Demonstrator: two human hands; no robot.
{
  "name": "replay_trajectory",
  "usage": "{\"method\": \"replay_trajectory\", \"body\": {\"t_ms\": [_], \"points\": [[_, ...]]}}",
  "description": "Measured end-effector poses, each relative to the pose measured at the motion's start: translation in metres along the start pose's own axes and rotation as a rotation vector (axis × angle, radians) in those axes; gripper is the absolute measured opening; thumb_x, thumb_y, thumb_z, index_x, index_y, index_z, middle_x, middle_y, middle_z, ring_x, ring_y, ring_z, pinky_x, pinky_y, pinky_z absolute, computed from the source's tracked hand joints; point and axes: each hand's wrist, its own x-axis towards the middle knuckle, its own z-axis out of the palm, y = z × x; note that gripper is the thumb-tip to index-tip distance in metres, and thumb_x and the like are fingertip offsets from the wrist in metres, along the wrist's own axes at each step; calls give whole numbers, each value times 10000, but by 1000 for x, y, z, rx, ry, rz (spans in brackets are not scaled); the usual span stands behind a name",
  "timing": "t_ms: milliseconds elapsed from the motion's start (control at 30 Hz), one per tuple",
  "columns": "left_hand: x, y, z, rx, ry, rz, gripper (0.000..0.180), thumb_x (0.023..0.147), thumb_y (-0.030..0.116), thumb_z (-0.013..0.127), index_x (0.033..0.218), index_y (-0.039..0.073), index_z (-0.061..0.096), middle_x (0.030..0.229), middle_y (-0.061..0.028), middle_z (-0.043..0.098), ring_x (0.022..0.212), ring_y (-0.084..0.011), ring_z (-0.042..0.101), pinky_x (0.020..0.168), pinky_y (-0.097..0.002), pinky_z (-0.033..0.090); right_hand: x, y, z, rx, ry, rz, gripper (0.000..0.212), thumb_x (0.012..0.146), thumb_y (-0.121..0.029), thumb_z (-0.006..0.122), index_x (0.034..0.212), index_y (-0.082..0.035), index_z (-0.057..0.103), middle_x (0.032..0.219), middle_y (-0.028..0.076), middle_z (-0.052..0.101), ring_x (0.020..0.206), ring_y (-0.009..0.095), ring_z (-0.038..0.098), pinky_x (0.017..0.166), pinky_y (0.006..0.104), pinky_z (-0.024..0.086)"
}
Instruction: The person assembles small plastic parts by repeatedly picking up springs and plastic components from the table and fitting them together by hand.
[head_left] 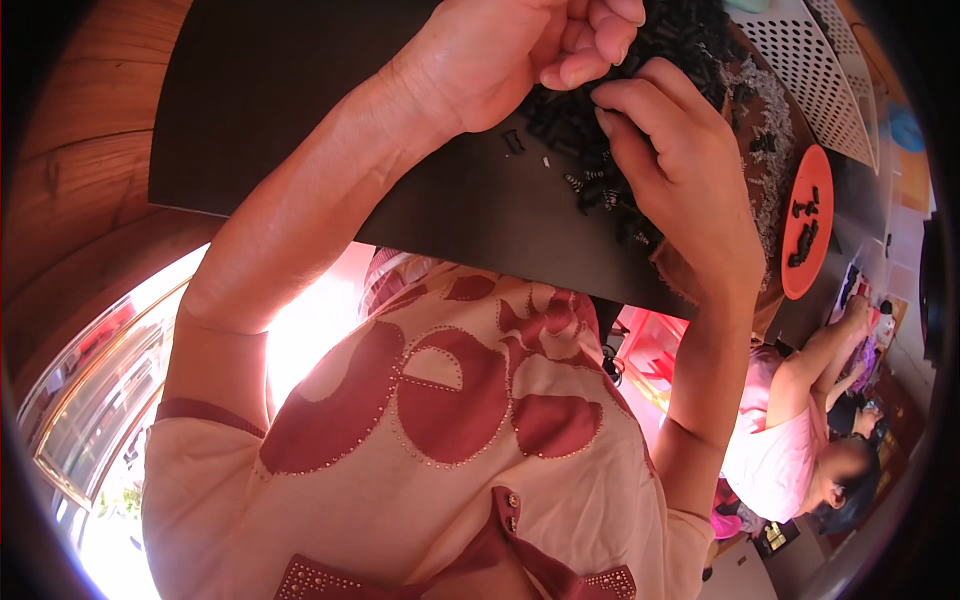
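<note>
Two-handed pose | left hand [540,48]: fingers curled | right hand [688,150]: arched over black pieces [685,35] | either grip: can't be told

left grip [535,55]: curled | right grip [680,145]: by black pieces [690,35], hold unclear
</note>
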Motion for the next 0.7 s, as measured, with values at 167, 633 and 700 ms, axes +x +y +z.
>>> {"method": "replay_trajectory", "body": {"t_ms": [167, 633, 700], "points": [[-3, 4, 4, 0, 55, -10, 271, 1013, 266, 502, 878, 55, 605, 673, -53, 570, 511, -125, 474, 445, -234, 318, 3, 7, 2, -25, 0, 30, 97, 840, -82, 637, 937, -76, 636, 864, 80, 566, 721, 320, 612, 616, 416, 492], [-2, 8, 7, -12, 122, -37, 288, 1016, 279, 495, 880, 47, 600, 676, -49, 557, 513, -127, 464, 446, -234, 312, 17, 14, 0, 12, -2, 28, 108, 853, -16, 629, 961, -22, 629, 818, 100, 519, 702, 263, 557, 644, 341, 449], [0, 7, 0, 0, 97, -3, 287, 1014, 279, 497, 880, 47, 600, 679, -48, 557, 514, -127, 464, 446, -234, 314, 14, 21, 0, -90, 31, 52, 108, 856, -22, 631, 963, -24, 631, 820, 102, 521, 701, 268, 552, 641, 341, 448]]}}
